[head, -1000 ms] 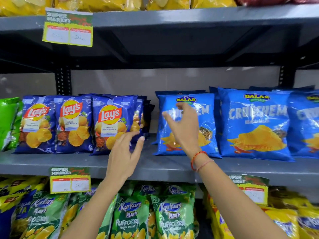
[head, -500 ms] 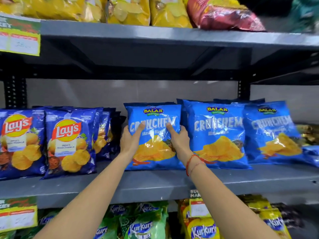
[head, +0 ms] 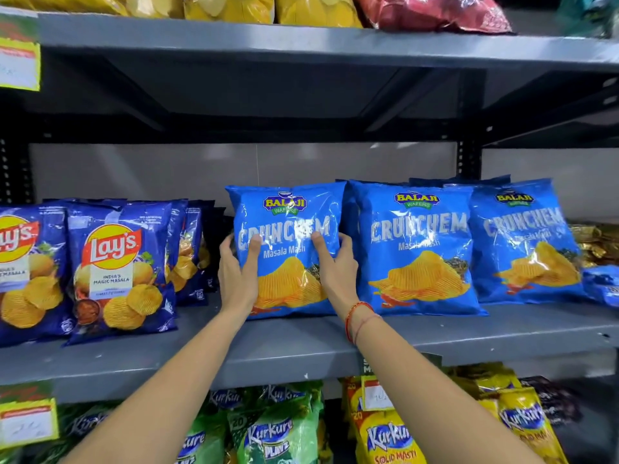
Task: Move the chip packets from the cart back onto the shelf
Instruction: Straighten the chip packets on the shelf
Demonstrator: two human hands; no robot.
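Note:
A light-blue Balaji Crunchem packet (head: pixel 288 222) stands upright on the grey middle shelf (head: pixel 301 349). My left hand (head: pixel 239 272) grips its left edge, thumb on the front. My right hand (head: pixel 336 267) holds its right side, with a red thread bracelet on that wrist. Two more Crunchem packets (head: pixel 418 246) (head: pixel 522 239) stand to its right, with others behind them. Dark-blue Lay's packets (head: pixel 117 269) stand in rows to its left. The cart is out of view.
The upper shelf (head: pixel 301 45) carries yellow packets (head: pixel 231 6) and a red one (head: pixel 432 11). Green Kurkure packets (head: pixel 274 433) and yellow ones (head: pixel 388 437) fill the lower shelf. Price tags (head: pixel 20 61) hang on the shelf edges. Gold packets (head: pixel 596 242) lie at far right.
My left hand left the Lay's packets and both hands closed on the leftmost Crunchem packet. The view shifted right and moved nearer the shelf.

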